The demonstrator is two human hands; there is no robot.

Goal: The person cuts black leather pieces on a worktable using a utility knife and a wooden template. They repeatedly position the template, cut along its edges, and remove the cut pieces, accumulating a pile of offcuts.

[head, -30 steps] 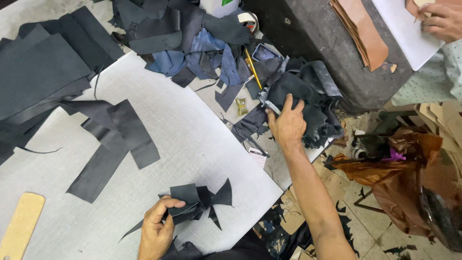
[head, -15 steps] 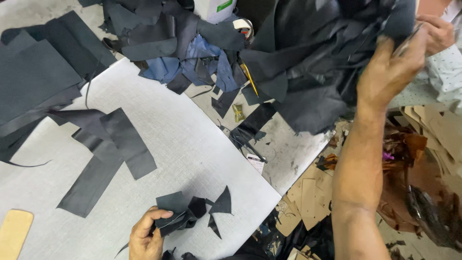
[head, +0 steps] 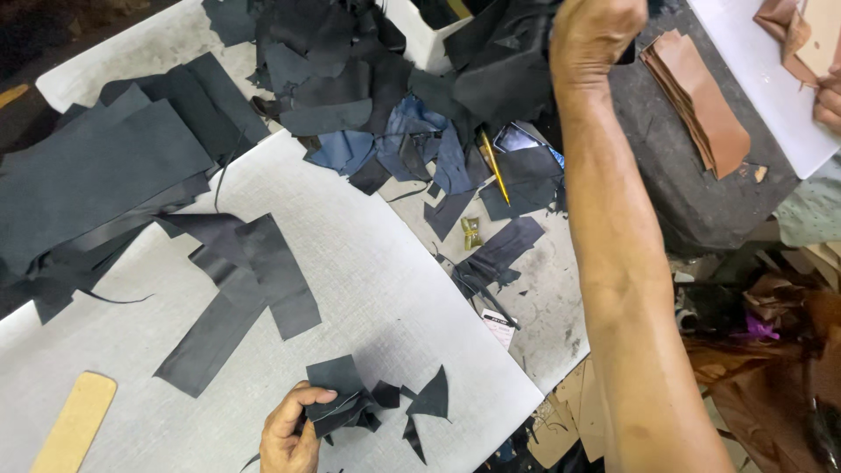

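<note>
The left hand (head: 291, 429) lay low on the white cutting board (head: 368, 263), its fingers curled shut around a small bundle of dark leather scraps (head: 337, 396). More pointed offcuts (head: 429, 398) lay loose on the board just beside that bundle. The right hand (head: 596, 31) was raised high at the top of the view, the forearm running down the right side. Its fingers were closed on a large dark piece of leather (head: 504, 66), which hung over the heap of black and blue scraps (head: 394, 140) at the far edge of the board. A yellow pencil (head: 493, 166) lay among those scraps. Long black strips (head: 241, 289) lay across the middle of the board, and a stack of grey sheets (head: 96, 175) covered its left end. A pale wooden stick (head: 74, 425) lay at the lower left corner. A pile of brown leather pieces (head: 701, 101) sat on the dark bench to the right, near another person's hand (head: 828, 101).
</note>
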